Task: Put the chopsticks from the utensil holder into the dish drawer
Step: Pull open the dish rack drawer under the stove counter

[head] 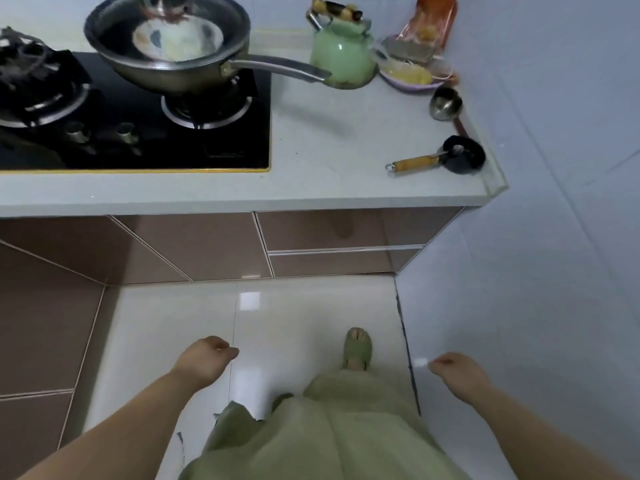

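Note:
No chopsticks and no utensil holder show in the head view. Brown drawer fronts [341, 242] sit shut under the right end of the counter. My left hand [207, 358] hangs low over the floor, fingers curled, holding nothing. My right hand [457, 370] hangs near the right wall, fingers curled in too; a small white spot shows at its fingertips, and I cannot tell what that is. Both hands are well below and in front of the drawers.
A white counter [329, 174] carries a black gas hob [138, 133] with a steel wok [166, 46], a green kettle [343, 53], a ladle [445, 103], a small black pan [460, 154] and a bowl [412, 76]. Brown cabinets run along the left. The right wall is close.

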